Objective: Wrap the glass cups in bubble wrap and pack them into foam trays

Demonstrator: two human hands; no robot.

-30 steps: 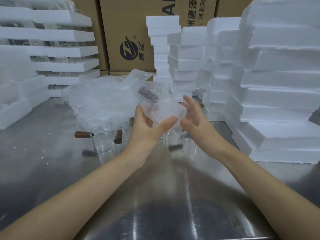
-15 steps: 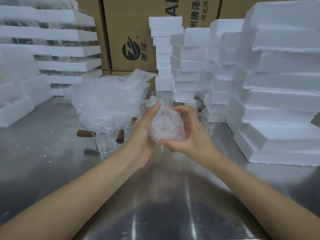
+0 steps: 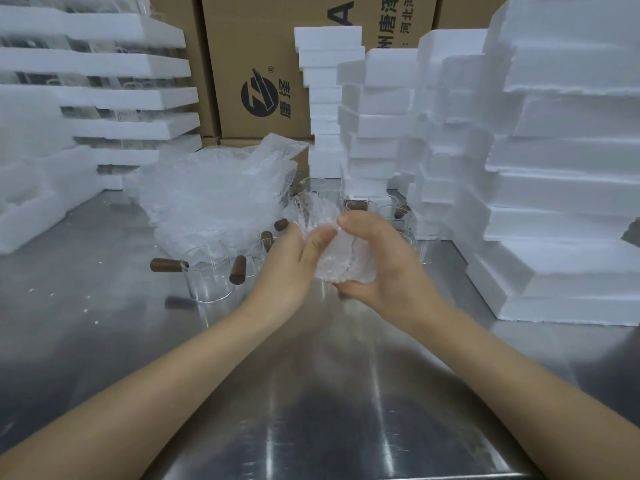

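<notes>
Glass cup in bubble wrap (image 3: 329, 251) sat between both hands, held above the worktop (image 3: 104, 334), roughly mid-frame. I could not make out the cup itself; the wrap hid it, and motion blur smeared the bundle's edges. Left hand (image 3: 294, 265): grip curled onto the bundle's left side, thumb pressed into the wrap. Right hand (image 3: 377, 268): grip clasped round the right side, fingers over the top, thumb under. Behind the hands, bare glass cups (image 3: 207, 275) with brown handles stood on the worktop; several were partly hidden by the hands, so I did not count them. Loose bubble wrap pile (image 3: 214, 195) lay behind those. Foam trays (image 3: 568, 188) stacked right, more at left (image 3: 104, 98), cut off by the frame. Cardboard box (image 3: 256, 64) at back, print partly hidden.
</notes>
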